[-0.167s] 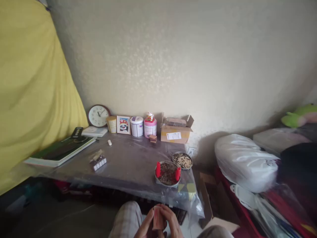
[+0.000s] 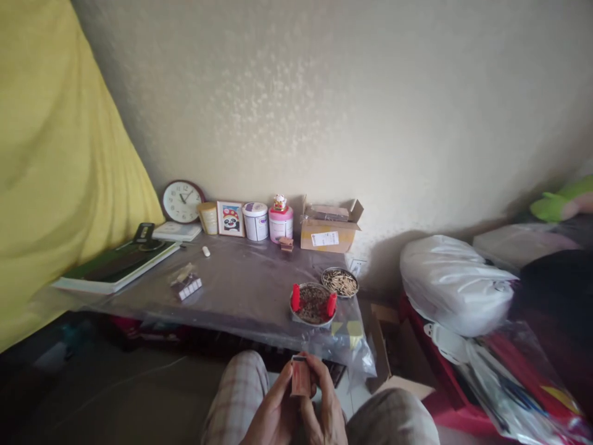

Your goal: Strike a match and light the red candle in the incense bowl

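Matchbox (image 2: 301, 379) btwn L hand (image 2: 274, 405) & R hand (image 2: 327, 402); both curled.

Small box (image 2: 301, 379): thin cardboard by the look, matt, dull reddish face. Plastic sheet (image 2: 243, 281) over the table: clear, glossy, wrinkled, crinklier at the hanging corner. Dish (image 2: 346, 296): shiny rim, looks metal; matchsticks (image 2: 339, 284) in it are bare matt wood. Pot (image 2: 306, 322): also metal-looking rim, rough grainy fill. Red candles (image 2: 295, 298): smooth, waxy (material's a visual call only). Carton (image 2: 306, 243): matt brown cardboard, smooth paper label (image 2: 325, 238). Curtain (image 2: 69, 161): matt cloth, soft folds. White bag (image 2: 451, 284): thin creased plastic, sheen on top. Trousers (image 2: 393, 417): matt checked cloth. Wall (image 2: 407, 117): matt, mottled.
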A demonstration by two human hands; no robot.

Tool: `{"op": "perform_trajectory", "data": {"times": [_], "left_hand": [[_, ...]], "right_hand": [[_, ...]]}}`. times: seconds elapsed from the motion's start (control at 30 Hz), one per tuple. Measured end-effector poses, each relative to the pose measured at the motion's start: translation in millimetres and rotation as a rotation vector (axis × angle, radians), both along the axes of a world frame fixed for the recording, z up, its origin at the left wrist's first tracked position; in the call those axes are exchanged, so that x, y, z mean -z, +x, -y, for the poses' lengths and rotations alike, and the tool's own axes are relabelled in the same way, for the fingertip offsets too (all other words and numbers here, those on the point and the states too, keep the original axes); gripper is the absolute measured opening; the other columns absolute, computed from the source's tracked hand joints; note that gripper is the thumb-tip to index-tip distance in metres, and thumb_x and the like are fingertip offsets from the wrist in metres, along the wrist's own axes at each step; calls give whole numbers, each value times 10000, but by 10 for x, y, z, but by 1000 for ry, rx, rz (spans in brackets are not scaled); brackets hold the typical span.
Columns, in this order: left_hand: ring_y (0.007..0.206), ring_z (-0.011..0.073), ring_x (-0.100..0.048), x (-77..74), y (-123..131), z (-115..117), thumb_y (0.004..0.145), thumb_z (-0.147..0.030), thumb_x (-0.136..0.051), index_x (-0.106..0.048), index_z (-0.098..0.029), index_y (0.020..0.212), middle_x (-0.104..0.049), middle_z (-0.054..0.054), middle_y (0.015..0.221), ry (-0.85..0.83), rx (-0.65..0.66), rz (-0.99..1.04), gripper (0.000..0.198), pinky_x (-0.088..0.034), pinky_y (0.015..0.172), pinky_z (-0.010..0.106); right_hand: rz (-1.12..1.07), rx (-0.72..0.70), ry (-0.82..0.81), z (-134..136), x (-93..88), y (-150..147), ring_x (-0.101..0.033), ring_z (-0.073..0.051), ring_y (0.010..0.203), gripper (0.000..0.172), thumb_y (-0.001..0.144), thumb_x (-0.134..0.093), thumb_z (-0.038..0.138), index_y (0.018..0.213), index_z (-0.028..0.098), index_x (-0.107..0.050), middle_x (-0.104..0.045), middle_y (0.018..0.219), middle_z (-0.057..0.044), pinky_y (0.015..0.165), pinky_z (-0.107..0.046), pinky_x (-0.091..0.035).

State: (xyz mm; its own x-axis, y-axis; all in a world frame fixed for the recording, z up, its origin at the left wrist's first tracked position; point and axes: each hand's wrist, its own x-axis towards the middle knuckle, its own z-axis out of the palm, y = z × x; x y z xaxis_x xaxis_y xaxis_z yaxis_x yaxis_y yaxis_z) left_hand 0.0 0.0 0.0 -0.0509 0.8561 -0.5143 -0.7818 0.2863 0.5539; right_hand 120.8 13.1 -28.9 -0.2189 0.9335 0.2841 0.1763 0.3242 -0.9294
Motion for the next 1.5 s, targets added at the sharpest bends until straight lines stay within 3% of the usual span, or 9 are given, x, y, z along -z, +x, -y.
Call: {"op": "perform_trajectory", "data": {"times": [0.1, 0.2, 0.3, 0.43, 0.73, 0.87, 0.97, 1.1, 1.5], "left_hand": [[770, 185, -669, 18, -30, 34, 775, -399, -690, -713, -171, 1037, -730, 82, 945, 164, 110, 227, 348, -523, 755, 285], [725, 145, -656, 49, -72, 61, 838, -372, -628, -656, -193, 1103, -725, 58, 887, 190, 125, 225, 321, -497, 657, 247], [650, 146, -649, 103, -71, 83, 885, -377, -556, -608, -187, 1132, -721, 68, 791, 198, 200, 162, 316, -459, 579, 238], [608, 151, -643, 181, -26, 118, 904, -388, -511, -592, -170, 1119, -723, 91, 761, 175, 256, 154, 316, -447, 548, 240], [594, 158, -645, 189, -59, 137, 866, -366, -588, -593, -132, 1166, -726, 114, 750, 62, 237, 242, 381, -478, 549, 248], [593, 154, -639, 211, -72, 157, 875, -376, -570, -649, -114, 1045, -722, 117, 750, 56, 251, 242, 323, -477, 544, 245], [575, 147, -622, 229, -55, 171, 880, -380, -556, -666, -95, 958, -710, 116, 720, 30, 255, 237, 316, -463, 526, 238], [545, 139, -605, 225, -44, 171, 890, -392, -529, -648, -95, 922, -699, 115, 692, -9, 251, 228, 322, -440, 507, 232], [475, 100, -518, 255, -105, 125, 844, -302, -523, -583, -142, 1074, -707, 101, 769, 14, 228, 279, 287, -342, 459, 210]], "right_hand": [[-35, -170, -169, -46, -214, 93, -473, -244, 1298, 567, 838, -614, 298, 1374, 246, -435, -519, 1392, -76, 1121, -382, -334], [-158, -280, -360, -164, -365, 189, -559, -247, 1196, 486, 820, -662, 367, 1269, 234, -535, -620, 1259, -81, 1037, -384, -417], [-209, -234, -419, -276, -378, 222, -655, -207, 872, 318, 797, -677, 475, 954, 199, -660, -698, 927, -51, 804, -321, -510], [-129, -148, -445, -339, -292, 197, -567, -144, 610, 389, 728, -711, 560, 716, 177, -647, -616, 652, 3, 611, -266, -455], [-4, -103, -373, -331, -169, 186, -590, -153, 659, 353, 776, -674, 521, 741, 169, -668, -660, 713, -21, 613, -254, -454], [34, -173, -367, -336, -155, 193, -621, -158, 656, 289, 781, -678, 473, 774, 184, -677, -700, 780, -29, 613, -262, -481], [113, -123, -303, -349, -161, 206, -629, -165, 674, 217, 811, -646, 392, 759, 182, -667, -700, 761, -31, 629, -267, -484], [224, -71, -191, -376, -223, 229, -619, -166, 665, 156, 831, -584, 289, 757, 169, -650, -673, 706, -33, 635, -268, -475], [410, -222, 39, -508, -486, 314, -609, -147, 714, 109, 865, -565, 181, 811, 186, -659, -653, 777, -19, 674, -247, -460]]}}
